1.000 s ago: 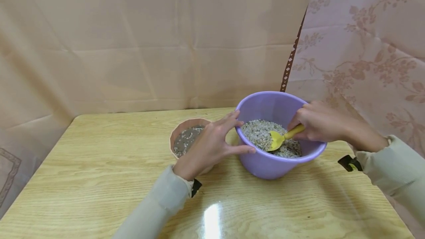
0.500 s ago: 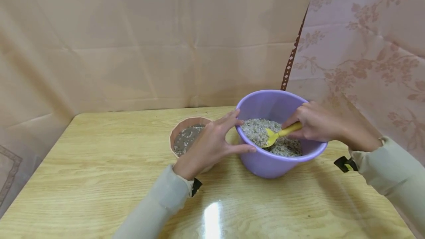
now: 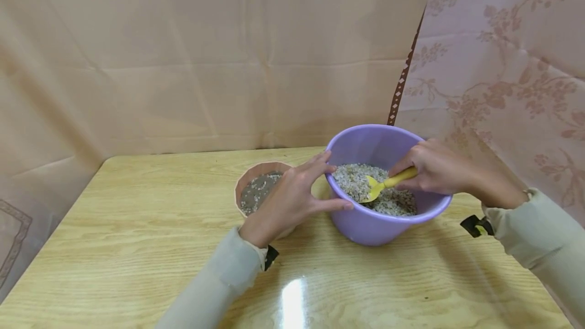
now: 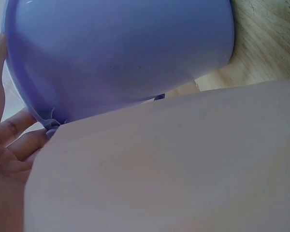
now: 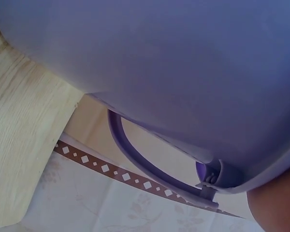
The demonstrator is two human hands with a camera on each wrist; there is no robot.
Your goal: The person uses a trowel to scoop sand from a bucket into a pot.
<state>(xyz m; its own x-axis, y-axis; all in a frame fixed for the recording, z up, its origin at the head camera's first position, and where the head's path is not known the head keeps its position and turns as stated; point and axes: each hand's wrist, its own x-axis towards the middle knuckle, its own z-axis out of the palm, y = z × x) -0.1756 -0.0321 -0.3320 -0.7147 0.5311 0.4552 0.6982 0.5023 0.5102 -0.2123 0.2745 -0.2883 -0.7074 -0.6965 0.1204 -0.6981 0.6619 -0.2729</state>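
My right hand (image 3: 431,169) grips the handle of a small yellow toy shovel (image 3: 388,183) inside a purple bucket (image 3: 365,230). The shovel's blade is partly sunk in pale gravel (image 3: 358,176). On the bucket's left side my left hand (image 3: 294,194) holds the rim, fingertips over the edge and thumb stretched along the front. Behind that hand stands a terracotta-coloured faceted pot (image 3: 237,189), partly hidden. It contains a grey layer dotted with pale grains (image 3: 256,194). The pot's pale outer wall (image 4: 159,164) fills the lower left wrist view.
Both vessels stand on a wood-grain table (image 3: 151,237). A plain beige cloth (image 3: 219,60) hangs behind, and a floral one (image 3: 516,65) at right. The bucket's purple carrying handle (image 5: 140,162) hangs down in the right wrist view.
Over the first half second my right hand shifted slightly left, with the shovel blade moving left through the gravel. Since then almost nothing has moved. The left hand stays at the rim.
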